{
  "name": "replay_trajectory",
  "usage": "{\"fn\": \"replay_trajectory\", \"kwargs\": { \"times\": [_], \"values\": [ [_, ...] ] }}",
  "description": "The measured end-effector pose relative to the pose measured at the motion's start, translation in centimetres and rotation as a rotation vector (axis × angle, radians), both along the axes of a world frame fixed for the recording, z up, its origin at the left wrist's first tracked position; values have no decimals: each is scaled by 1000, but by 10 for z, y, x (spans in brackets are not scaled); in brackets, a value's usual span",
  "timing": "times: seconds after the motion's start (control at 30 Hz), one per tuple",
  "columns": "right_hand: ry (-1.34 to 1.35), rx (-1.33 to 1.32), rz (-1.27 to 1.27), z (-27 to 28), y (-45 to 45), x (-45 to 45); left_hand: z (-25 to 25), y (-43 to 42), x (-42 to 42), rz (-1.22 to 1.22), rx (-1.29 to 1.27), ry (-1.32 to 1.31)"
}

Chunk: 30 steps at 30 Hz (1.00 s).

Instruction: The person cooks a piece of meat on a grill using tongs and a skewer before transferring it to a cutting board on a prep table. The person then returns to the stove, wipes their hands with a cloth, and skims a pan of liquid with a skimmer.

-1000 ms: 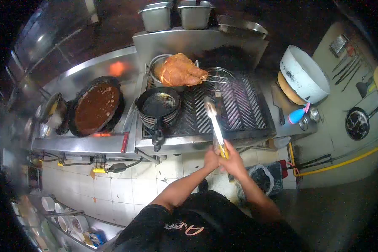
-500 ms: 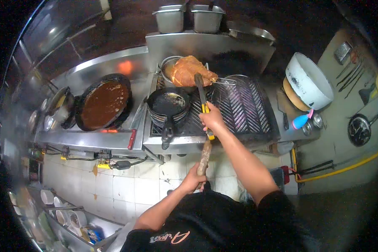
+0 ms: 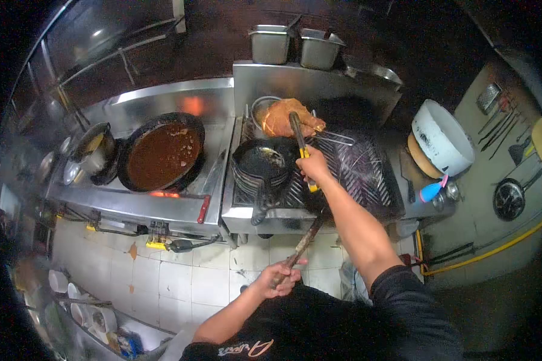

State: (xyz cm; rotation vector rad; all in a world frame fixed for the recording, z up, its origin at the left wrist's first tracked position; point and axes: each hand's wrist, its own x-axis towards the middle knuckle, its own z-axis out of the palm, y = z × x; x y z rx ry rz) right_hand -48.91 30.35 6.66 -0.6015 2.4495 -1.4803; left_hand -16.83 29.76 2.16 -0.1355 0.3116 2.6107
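Observation:
My right hand [image 3: 313, 165] is closed round yellow-and-black tongs [image 3: 299, 133], whose tips touch a large piece of orange-coloured meat [image 3: 280, 119]. The meat rests in a round metal pot or basket [image 3: 258, 108] at the back left of the grill [image 3: 355, 162]. Lower down, in front of the stove, my left hand [image 3: 277, 280] has its fingers wrapped round a worn wooden stick [image 3: 301, 245]; the stick's far end is dark and reaches under my right forearm. A stack of black skillets [image 3: 261, 168] stands left of the tongs.
A big pan of dark red sauce [image 3: 162, 153] and a pot [image 3: 95, 147] are on the left range. A red-handled knife [image 3: 204, 209] lies at its edge. A white pot [image 3: 441, 138] and a blue bottle [image 3: 429, 192] stand at the right. Metal bins [image 3: 270, 47] are behind.
Both hands were together on the tongs; they have since separated, the right taking the tongs to the meat and the left holding the stick. The stick now tilts more, and the view has shifted.

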Motion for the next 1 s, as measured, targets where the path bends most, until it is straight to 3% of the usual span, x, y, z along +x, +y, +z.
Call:
{"fn": "replay_trajectory", "kwargs": {
  "times": [0.1, 0.23, 0.33, 0.4, 0.63, 0.83, 1.0],
  "values": [
    [-214, -100, 17, 25, -13, 16, -9, -2, 8, -2, 54, 53],
    [-381, -277, -59, 21, -28, 24, -7, -11, 23, 15, 165, 8],
    [-590, -263, -66, 9, -36, 14, -7, -17, 38, 28, 328, 24],
    [-726, -268, -71, 10, -38, 16, 4, -19, 47, 86, 244, -1],
    [-761, -330, -89, -14, -46, -1, -3, -24, 68, 90, 316, 73],
    [-665, -336, -50, -13, -43, 3, -6, -7, 62, 168, -78, -26],
    [-637, -348, -66, -16, -39, 7, 6, -11, 65, 131, -61, -39]
  ]
}}
